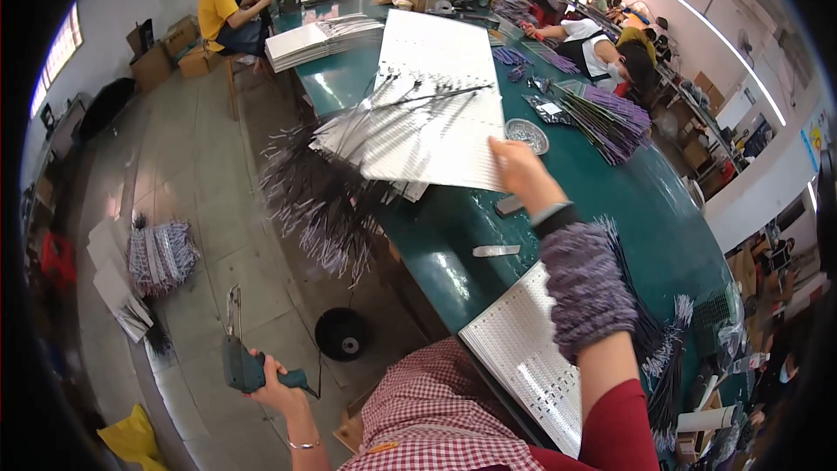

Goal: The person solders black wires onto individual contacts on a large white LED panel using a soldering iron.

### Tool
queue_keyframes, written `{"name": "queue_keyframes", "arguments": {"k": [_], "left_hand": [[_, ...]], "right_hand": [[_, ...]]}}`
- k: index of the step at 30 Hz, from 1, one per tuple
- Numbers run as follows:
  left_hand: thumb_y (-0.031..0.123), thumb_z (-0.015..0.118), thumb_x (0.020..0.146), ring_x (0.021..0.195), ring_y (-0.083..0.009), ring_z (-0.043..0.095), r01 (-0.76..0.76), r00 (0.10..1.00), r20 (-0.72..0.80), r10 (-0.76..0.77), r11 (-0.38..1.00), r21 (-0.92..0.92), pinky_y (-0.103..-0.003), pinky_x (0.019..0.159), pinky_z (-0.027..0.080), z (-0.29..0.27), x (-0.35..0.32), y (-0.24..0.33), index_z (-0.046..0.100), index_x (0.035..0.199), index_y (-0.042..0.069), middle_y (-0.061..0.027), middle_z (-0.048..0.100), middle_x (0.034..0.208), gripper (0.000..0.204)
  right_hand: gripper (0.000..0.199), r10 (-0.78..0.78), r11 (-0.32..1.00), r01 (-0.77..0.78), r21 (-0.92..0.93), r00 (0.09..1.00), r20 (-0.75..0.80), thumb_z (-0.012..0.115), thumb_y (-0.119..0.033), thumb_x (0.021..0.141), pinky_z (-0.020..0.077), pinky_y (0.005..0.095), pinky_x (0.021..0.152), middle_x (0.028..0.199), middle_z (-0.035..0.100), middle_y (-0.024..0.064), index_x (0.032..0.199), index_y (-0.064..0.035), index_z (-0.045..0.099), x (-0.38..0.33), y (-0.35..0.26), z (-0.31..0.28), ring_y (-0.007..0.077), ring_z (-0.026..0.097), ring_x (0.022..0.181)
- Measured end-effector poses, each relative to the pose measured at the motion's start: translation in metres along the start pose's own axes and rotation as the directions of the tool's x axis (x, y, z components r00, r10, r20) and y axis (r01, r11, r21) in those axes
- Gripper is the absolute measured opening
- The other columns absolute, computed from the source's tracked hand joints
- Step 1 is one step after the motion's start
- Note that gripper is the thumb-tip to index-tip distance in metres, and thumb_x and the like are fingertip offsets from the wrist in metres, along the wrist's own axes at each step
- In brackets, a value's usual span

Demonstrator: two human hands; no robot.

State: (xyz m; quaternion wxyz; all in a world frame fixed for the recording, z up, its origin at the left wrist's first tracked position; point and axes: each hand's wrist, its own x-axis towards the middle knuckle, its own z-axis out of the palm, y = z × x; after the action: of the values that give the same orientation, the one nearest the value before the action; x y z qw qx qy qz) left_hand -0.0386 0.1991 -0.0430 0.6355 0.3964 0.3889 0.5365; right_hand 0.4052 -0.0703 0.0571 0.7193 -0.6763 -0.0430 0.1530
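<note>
Checked apron fabric (436, 401) lies nearest the camera. Right hand (527, 179) grips a white grid-patterned panel (445, 126) near its lower right corner, above the green worktop (610, 196); dark strands (318, 209) splay at its left. Left hand (275, 381) grasps a green pistol-grip tool (241, 365) above the floor (209, 244).

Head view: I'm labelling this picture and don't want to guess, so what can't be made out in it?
All in the head view:
Right hand: fingers under the raised white board, which hides them.
Lower white board: right part hidden by the right forearm.
Dark green tool: handle partly covered by the left hand.
Round dish: contents too small to identify.
Yellow sheet: cut off by the bottom edge.
</note>
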Motion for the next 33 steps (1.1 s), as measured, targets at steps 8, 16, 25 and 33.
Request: {"name": "queue_keyframes", "arguments": {"k": [8, 16, 25, 33], "left_hand": [[-0.012, 0.058, 0.079, 0.058, -0.0108, 0.047, -0.070, 0.997, 0.015, 0.069, 0.996, 0.064, -0.023, 0.047, 0.038, 0.017, -0.007, 0.006, 0.051, 0.108, -0.005, -0.0149, 0.059, 0.115, 0.030], [-0.009, 0.057, 0.079, 0.062, -0.0108, 0.049, 0.212, 0.868, 0.425, -0.256, 0.966, 0.148, -0.023, 0.049, 0.039, 0.072, -0.048, 0.017, 0.047, 0.118, -0.003, -0.0143, 0.055, 0.115, 0.041], [-0.008, 0.059, 0.079, 0.063, -0.0111, 0.050, 0.177, 0.722, 0.639, -0.266, 0.963, 0.201, -0.023, 0.049, 0.040, 0.129, -0.076, 0.011, 0.049, 0.116, -0.004, -0.0134, 0.058, 0.111, 0.039], [-0.010, 0.059, 0.078, 0.063, -0.0115, 0.052, 0.203, 0.626, 0.704, -0.335, 0.942, 0.267, -0.022, 0.047, 0.040, 0.130, -0.122, 0.017, 0.047, 0.122, -0.002, -0.0142, 0.059, 0.110, 0.046]], "right_hand": [[0.025, -0.543, 0.636, 0.228, -0.738, 0.812, -0.217, 0.061, -0.010, 0.083, 0.0452, 0.0423, 0.087, 0.100, 0.059, 0.0198, 0.105, 0.0020, 0.062, 0.007, 0.067, 0.021, 0.0343, 0.057, 0.098], [0.015, -0.847, 0.229, 0.217, -0.949, 0.525, -0.084, 0.060, 0.003, 0.079, 0.0459, 0.0396, 0.086, 0.107, 0.055, 0.0165, 0.093, -0.0013, 0.058, -0.150, 0.043, -0.116, 0.0331, 0.055, 0.101], [0.015, -0.724, 0.514, -0.063, -0.855, 0.503, -0.473, 0.057, -0.015, 0.089, 0.0473, 0.0421, 0.082, 0.101, 0.063, 0.0120, 0.099, -0.0055, 0.063, -0.177, 0.048, -0.231, 0.0322, 0.059, 0.098], [0.011, -0.508, 0.466, -0.274, -0.841, 0.696, -0.508, 0.063, -0.013, 0.084, 0.0491, 0.0423, 0.076, 0.093, 0.063, 0.0131, 0.092, -0.0058, 0.064, -0.147, 0.037, -0.237, 0.0324, 0.062, 0.088]]}}
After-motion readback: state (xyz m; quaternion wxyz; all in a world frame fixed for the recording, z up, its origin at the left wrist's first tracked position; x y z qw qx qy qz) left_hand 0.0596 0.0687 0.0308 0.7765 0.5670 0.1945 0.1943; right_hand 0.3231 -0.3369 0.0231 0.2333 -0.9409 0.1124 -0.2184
